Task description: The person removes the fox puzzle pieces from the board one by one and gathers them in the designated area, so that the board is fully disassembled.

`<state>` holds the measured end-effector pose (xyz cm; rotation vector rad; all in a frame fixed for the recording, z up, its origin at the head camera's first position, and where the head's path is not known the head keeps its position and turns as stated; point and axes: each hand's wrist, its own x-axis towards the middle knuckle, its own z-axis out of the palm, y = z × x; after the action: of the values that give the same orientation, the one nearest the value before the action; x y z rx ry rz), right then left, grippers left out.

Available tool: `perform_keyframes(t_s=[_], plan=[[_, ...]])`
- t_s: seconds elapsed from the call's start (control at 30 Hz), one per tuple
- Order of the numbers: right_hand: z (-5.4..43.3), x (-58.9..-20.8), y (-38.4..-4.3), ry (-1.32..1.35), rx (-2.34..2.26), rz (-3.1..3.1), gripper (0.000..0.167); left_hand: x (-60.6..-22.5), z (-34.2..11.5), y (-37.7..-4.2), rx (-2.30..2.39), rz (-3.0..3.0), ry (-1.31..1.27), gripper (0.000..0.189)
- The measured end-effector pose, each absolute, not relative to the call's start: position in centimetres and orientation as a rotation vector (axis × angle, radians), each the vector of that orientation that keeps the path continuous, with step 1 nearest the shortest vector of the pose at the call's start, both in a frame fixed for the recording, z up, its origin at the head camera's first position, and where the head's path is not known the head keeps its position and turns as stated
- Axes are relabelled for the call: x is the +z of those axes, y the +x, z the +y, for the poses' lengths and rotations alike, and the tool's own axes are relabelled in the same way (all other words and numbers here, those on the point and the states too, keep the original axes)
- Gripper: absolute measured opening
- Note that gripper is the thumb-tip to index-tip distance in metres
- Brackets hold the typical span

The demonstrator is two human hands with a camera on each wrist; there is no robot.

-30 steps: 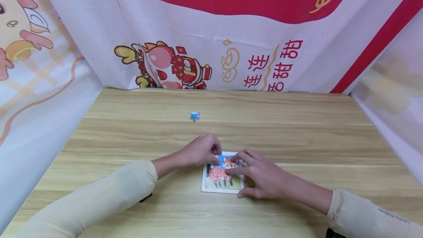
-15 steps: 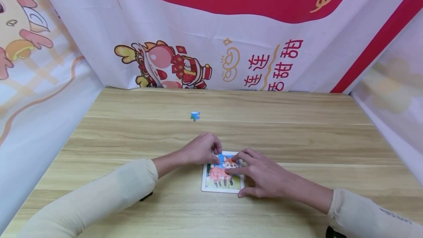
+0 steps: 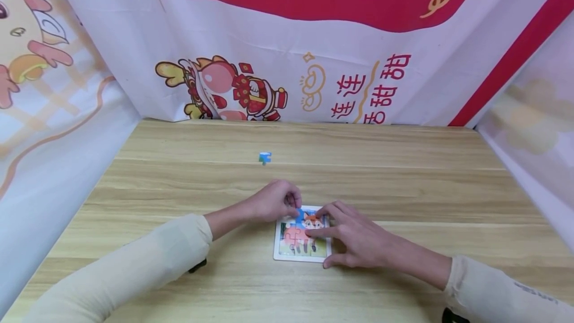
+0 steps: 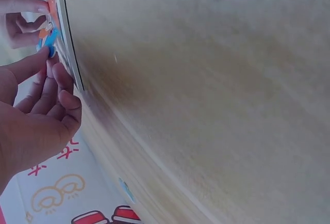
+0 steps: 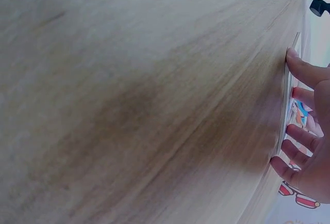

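A white-framed jigsaw puzzle (image 3: 296, 243) with a fox picture lies on the table in the head view. My left hand (image 3: 273, 201) is at its upper left corner. In the left wrist view, the thumb and index finger of that hand pinch a blue puzzle piece (image 4: 50, 41), which looks tilted over the board. My right hand (image 3: 354, 236) lies over the right side of the puzzle, its fingertips pressing on the fox and its thumb at the lower right corner of the frame. The upper left part of the puzzle is partly hidden by the left hand.
A loose blue and green puzzle piece (image 3: 265, 157) lies on the wooden table (image 3: 403, 178), beyond the left hand. A printed cloth (image 3: 278, 29) hangs along the table's back edge, with more cloth at both sides.
The left thumb has shifted slightly away from me, along the puzzle's upper left. The right hand, the frame and the loose piece stay where they were.
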<state>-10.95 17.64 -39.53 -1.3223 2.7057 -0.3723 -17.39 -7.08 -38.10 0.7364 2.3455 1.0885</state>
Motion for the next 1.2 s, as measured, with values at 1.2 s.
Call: perform_keyframes(t_s=[1.2], plan=[[17.9, -39.5, -11.4, -1.347, -0.4, 2.684, 0.07, -37.8, -9.3, -23.8, 1.399, 2.493, 0.521, 0.004]])
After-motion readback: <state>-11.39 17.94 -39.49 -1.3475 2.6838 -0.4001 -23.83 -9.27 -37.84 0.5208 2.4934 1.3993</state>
